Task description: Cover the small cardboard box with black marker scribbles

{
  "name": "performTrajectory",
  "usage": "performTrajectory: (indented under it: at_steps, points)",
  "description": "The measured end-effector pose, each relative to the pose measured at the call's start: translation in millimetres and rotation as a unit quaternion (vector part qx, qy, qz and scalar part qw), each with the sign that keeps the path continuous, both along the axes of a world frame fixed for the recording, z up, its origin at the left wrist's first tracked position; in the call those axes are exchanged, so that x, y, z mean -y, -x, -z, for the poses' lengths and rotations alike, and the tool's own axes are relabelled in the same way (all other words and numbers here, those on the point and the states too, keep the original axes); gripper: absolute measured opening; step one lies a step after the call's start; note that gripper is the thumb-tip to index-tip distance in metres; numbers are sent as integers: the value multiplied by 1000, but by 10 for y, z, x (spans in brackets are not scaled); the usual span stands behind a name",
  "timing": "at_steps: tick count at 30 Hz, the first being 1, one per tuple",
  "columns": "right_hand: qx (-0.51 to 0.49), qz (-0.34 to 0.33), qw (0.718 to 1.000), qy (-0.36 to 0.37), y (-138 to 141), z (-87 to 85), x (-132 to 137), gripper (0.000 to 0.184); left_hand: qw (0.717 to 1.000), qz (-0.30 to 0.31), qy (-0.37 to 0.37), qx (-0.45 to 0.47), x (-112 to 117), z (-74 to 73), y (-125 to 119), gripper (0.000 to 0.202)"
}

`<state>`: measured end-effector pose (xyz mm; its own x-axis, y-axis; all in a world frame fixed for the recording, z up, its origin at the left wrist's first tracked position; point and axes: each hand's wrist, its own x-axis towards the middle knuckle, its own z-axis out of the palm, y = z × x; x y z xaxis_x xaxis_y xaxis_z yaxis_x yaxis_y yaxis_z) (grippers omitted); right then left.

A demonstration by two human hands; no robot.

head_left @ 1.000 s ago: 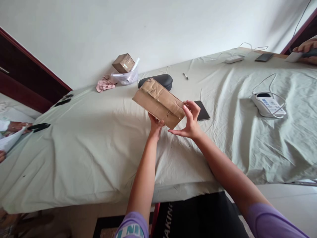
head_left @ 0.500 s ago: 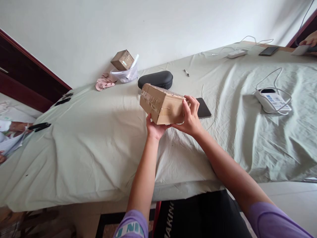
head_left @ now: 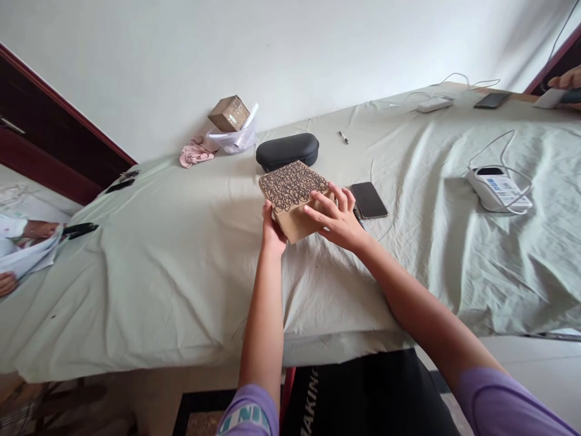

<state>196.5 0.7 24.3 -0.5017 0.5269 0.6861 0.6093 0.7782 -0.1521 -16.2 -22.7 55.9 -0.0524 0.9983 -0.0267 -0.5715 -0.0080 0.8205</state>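
A flat cardboard box (head_left: 293, 192) with a black scribble pattern on its top face lies on the pale green sheet (head_left: 158, 266) covering the table. My left hand (head_left: 271, 230) grips its near left edge, fingers closed round it. My right hand (head_left: 334, 217) rests on the box's right side, fingers spread over the top and edge. A dark phone (head_left: 368, 200) lies just right of the box. A black oval case (head_left: 287, 151) sits right behind it.
A small cardboard box (head_left: 229, 113) sits on a plastic bag by the wall beside a pink cloth (head_left: 195, 153). A white device with cable (head_left: 497, 189) lies at the right. Another person's hand (head_left: 565, 82) shows far right, another's at left (head_left: 27, 233).
The box was held tilted in the air with its taped side showing. It has been turned over and now sits on the sheet with the patterned face up, both hands still on it.
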Motion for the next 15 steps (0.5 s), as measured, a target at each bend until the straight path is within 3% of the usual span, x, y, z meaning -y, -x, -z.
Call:
performTrajectory:
  at_steps: [4,7,10,13,15]
  points:
    - [4,-24,1000,-16,-19,28,8,89,1000,-13,28,0,21,-37,57,76]
    - [-49,-24,999,5,-91,30,-40,105,995,-86,-37,-15,29,3,84,94]
    - [-165,-13,983,78,-180,16,-105,128,988,-109,-108,-14,66,37,74,110]
    - [-218,-80,952,201,-210,24,-133,126,990,-89,-105,-16,98,43,67,106]
    - [-222,-107,940,238,-181,47,-127,126,992,-97,-76,-31,92,45,78,101]
